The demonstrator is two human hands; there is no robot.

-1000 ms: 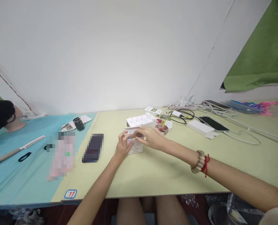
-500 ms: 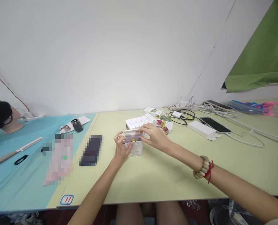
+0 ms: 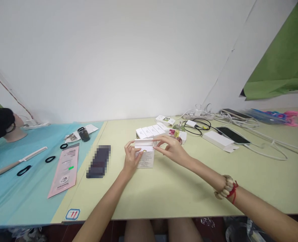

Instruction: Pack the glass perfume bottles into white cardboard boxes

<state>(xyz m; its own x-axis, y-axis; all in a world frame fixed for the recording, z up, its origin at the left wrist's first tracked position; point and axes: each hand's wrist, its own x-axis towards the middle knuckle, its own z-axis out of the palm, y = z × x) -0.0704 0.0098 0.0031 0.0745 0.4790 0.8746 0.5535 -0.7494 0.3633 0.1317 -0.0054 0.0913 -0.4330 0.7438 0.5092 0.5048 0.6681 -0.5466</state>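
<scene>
A small white box (image 3: 146, 162) with fine print on its front stands on the yellow table, its lid (image 3: 143, 142) raised at the back. Inside the box's mouth, a white flap covers most of a gold cap (image 3: 144, 150), leaving only a sliver in sight. My left hand (image 3: 131, 158) grips the box at its left side, thumb over the front top edge. At the right edge of the lid, the thumb and index fingertips of my right hand (image 3: 172, 148) hold the box lightly.
Behind the box lie several white cartons (image 3: 149, 131) and a gold-capped bottle (image 3: 176, 133). Cables and a phone (image 3: 233, 135) spread to the right. At left are a dark blurred item (image 3: 98, 161), a pink packet (image 3: 64, 171), a comb (image 3: 33, 154), hair ties and a mannequin head (image 3: 15, 129).
The gold cap showed fully inside the box before; a white flap now covers most of it. My right fingers have shifted slightly to the right, to the lid's edge.
</scene>
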